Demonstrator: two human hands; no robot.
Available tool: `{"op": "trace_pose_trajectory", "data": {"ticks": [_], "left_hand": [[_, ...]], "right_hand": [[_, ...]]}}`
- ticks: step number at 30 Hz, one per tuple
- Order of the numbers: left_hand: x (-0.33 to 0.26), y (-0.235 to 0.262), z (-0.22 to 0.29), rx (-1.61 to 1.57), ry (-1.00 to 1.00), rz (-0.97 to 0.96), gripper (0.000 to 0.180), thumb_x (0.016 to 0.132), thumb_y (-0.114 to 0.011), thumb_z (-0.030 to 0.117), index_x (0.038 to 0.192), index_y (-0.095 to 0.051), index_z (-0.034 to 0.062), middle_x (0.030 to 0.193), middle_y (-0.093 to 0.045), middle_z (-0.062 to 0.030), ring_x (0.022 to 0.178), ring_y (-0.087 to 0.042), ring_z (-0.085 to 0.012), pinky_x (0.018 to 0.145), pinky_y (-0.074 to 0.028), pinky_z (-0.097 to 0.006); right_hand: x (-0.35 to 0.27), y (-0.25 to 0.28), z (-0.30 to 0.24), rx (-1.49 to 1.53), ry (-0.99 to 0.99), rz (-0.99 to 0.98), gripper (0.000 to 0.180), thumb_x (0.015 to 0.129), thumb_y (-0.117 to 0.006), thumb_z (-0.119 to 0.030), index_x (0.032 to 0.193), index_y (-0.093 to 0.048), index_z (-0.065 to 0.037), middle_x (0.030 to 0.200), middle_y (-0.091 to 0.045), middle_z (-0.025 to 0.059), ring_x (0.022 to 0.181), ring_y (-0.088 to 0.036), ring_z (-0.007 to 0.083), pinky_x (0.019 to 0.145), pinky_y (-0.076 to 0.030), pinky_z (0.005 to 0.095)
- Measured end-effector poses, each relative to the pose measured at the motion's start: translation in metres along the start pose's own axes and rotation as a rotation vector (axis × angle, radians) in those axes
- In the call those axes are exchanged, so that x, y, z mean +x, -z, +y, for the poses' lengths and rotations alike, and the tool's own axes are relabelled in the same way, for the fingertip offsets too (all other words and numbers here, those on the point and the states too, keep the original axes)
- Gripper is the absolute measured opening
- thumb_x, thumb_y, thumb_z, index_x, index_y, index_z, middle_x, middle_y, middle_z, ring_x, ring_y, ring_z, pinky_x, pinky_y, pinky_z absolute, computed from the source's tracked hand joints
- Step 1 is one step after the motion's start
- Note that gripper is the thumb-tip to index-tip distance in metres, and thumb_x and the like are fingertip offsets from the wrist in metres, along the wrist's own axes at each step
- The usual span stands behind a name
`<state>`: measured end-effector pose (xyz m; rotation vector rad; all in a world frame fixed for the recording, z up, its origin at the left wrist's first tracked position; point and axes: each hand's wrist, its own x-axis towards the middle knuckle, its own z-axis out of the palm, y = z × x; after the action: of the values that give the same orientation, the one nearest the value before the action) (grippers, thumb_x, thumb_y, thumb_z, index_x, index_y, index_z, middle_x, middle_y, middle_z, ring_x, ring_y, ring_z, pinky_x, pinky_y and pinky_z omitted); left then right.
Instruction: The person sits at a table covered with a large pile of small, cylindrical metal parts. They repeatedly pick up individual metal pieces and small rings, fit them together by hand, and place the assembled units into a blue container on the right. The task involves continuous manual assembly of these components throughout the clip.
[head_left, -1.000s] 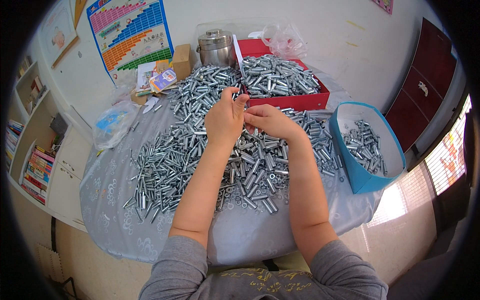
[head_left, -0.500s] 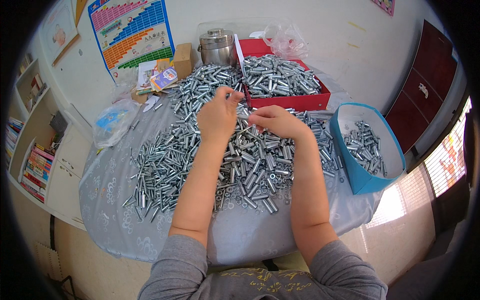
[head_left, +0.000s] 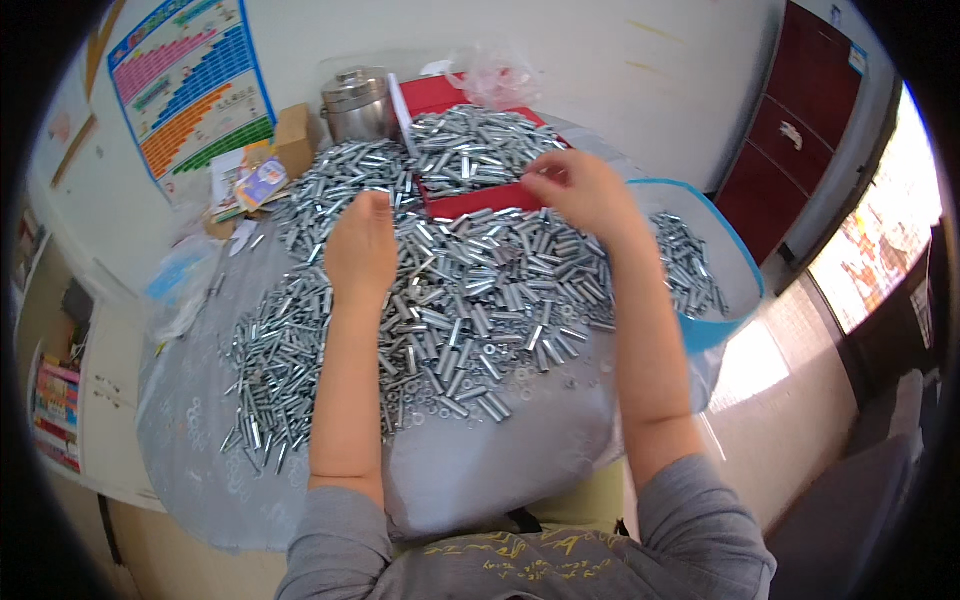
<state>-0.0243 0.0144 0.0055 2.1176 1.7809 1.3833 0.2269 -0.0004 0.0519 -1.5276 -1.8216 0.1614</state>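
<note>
A big heap of shiny metal sleeves, bolts and washers [head_left: 470, 310] covers the middle of the table. Over its left part my left hand [head_left: 362, 250] is raised and closed, thumb up; what it grips, if anything, I cannot make out. My right hand [head_left: 585, 195] hovers by the front right corner of a red box [head_left: 480, 203], fingers curled into a pinch, their contents hidden. That box is piled with assembled-looking metal bolts [head_left: 475, 145]. Partly behind my right forearm, a blue fabric bin [head_left: 735, 315] holds more metal pieces [head_left: 685, 265].
At the back stand a steel pot [head_left: 357, 105], a cardboard box [head_left: 293, 140] and papers [head_left: 255, 180]. Clear plastic bags lie on the left [head_left: 180, 290] and behind the red box. A patterned grey cloth [head_left: 500, 460] covers the round table. A bookshelf [head_left: 50, 330] is at far left.
My hands, together over the heap before, have come apart; the right has moved right and up to the red box's corner. The view has turned to the right.
</note>
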Motion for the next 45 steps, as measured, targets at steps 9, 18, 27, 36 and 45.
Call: {"op": "trace_pose_trajectory", "data": {"ticks": [9,18,27,36,45], "left_hand": [[-0.007,0.001,0.031,-0.175,-0.085,-0.050,0.064,0.090,-0.016,0.053,0.092,-0.060,0.0060,0.075,-0.059,-0.0129,0.075,-0.057,-0.0323,0.064,-0.041,-0.037],[-0.013,0.006,0.042,-0.247,-0.179,-0.018,0.056,0.091,-0.023,0.047,0.088,-0.061,0.0069,0.062,-0.055,-0.0099,0.063,-0.056,-0.0279,0.056,-0.040,-0.033],[-0.015,0.007,0.041,-0.307,-0.162,-0.056,0.056,0.091,-0.024,0.048,0.087,-0.061,0.0060,0.062,-0.055,-0.0086,0.064,-0.056,-0.0268,0.058,-0.041,-0.032],[-0.015,0.008,0.045,-0.362,-0.081,-0.141,0.060,0.091,-0.021,0.051,0.088,-0.061,0.0058,0.076,-0.061,-0.0116,0.077,-0.058,-0.0303,0.067,-0.043,-0.035],[-0.013,0.009,0.035,-0.678,-0.071,0.055,0.076,0.085,-0.013,0.063,0.130,-0.029,0.0038,0.084,-0.049,-0.0070,0.072,-0.051,-0.0130,0.058,-0.040,-0.026]], "right_hand": [[-0.007,0.088,0.288,-0.847,-0.317,-0.319,0.031,0.078,-0.052,-0.018,0.108,-0.058,-0.012,0.106,-0.058,0.0149,0.099,-0.054,0.0308,0.086,-0.043,0.0382],[0.003,0.046,0.329,-0.827,-0.422,-0.300,0.036,0.079,-0.055,-0.027,0.112,-0.057,-0.013,0.110,-0.056,0.0150,0.102,-0.053,0.0311,0.087,-0.043,0.0396],[-0.005,0.047,0.283,-0.787,-0.552,-0.263,0.035,0.076,-0.059,-0.033,0.099,-0.063,-0.006,0.101,-0.061,0.0161,0.094,-0.057,0.0328,0.082,-0.045,0.0398],[0.037,0.066,0.170,-0.015,-0.132,-0.054,0.033,0.083,-0.056,-0.031,0.097,-0.062,-0.002,0.079,-0.062,0.0072,0.074,-0.056,0.0146,0.068,-0.043,0.0285],[0.001,-0.044,-0.079,1.070,0.027,-0.180,0.023,0.086,-0.054,-0.024,0.095,-0.060,-0.003,0.065,-0.053,-0.0033,0.046,-0.042,0.0018,0.038,-0.030,0.0156]]}}
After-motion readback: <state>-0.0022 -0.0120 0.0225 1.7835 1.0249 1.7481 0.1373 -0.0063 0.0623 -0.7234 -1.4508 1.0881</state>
